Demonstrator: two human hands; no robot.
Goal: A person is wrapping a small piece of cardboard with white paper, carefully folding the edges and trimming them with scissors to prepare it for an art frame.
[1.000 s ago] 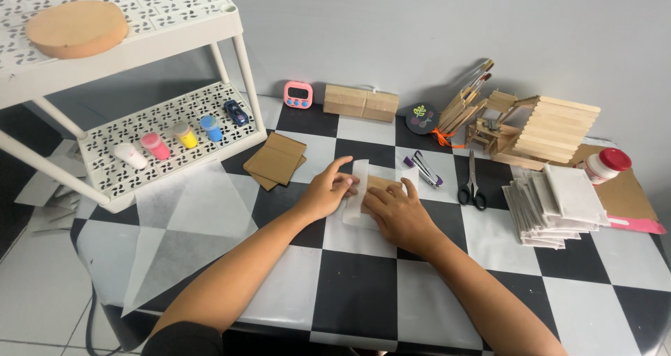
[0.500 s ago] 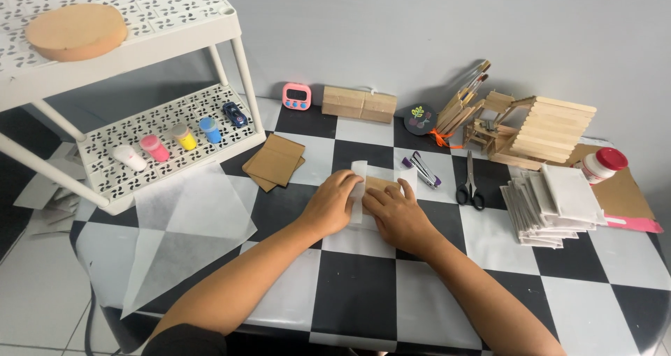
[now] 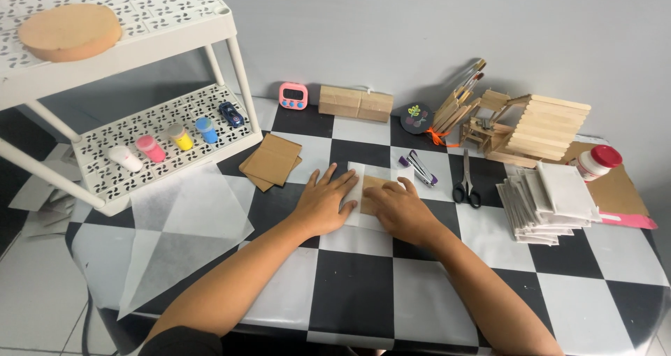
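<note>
Barely shifted since earlier: left hand (image 3: pixel 327 202) and right hand (image 3: pixel 400 209) flat, pressing white paper (image 3: pixel 353 206) over brown cardboard piece (image 3: pixel 371 183), gripping nothing; wrap half-folded, far edge still exposed.

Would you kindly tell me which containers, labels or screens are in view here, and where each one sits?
Timer: pink, rounded, small grey screen, by the back wall.
Jar: white with a red lid, far right, beside the stack of white packets.
Four small bottles: white, pink, yellow and blue, lying on the lower shelf.
Round dark disc: colourful sticker, by the wall.
</note>
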